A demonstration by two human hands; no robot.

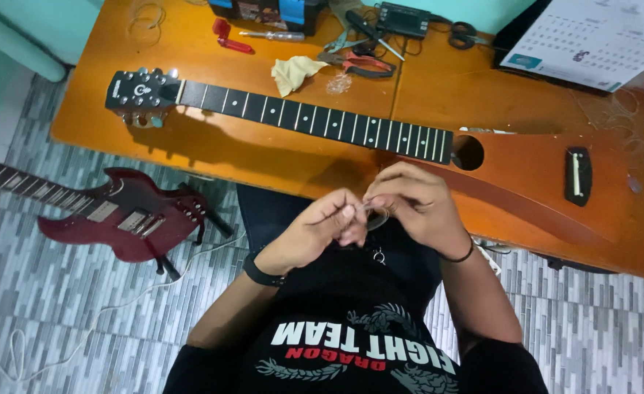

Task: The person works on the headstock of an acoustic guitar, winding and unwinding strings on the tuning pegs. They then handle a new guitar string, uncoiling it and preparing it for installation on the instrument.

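Thin coiled string (pixel 376 217), pinched between both hands' grips

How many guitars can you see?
2. A brown stringless acoustic guitar lies across the wooden table. A dark red electric guitar stands on the tiled floor, partly cut off at the left edge.

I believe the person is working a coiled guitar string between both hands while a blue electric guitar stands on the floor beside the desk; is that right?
Not quite: the head view shows the electric guitar on the floor is dark red, not blue. The rest holds: the left hand and right hand are together on a thin coiled string, beside the desk.
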